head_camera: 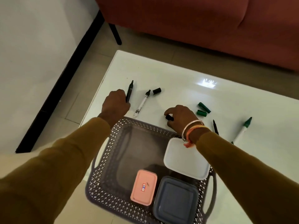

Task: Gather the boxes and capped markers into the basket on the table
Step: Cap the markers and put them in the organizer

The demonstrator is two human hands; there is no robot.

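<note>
A grey lattice basket (pixel 113 143) stands at the near edge of the white table (pixel 178 75). In it lie a white box (pixel 182 160), a pink box (pixel 144 187) and a grey-blue box (pixel 175 201). My left hand (pixel 115 105) grips an uncapped black marker (pixel 130 91). My right hand (pixel 181 117) pinches a black cap (pixel 169 117) on the table. A white uncapped marker (pixel 142 103) lies between the hands, a loose black cap (pixel 157 91) just beyond it.
To the right lie two green caps (pixel 204 107) (pixel 201 113), a thin black marker (pixel 215 126) and a white marker with a green tip (pixel 242 129). A red sofa (pixel 194 21) stands beyond the table, its black leg (pixel 115 33) at the left.
</note>
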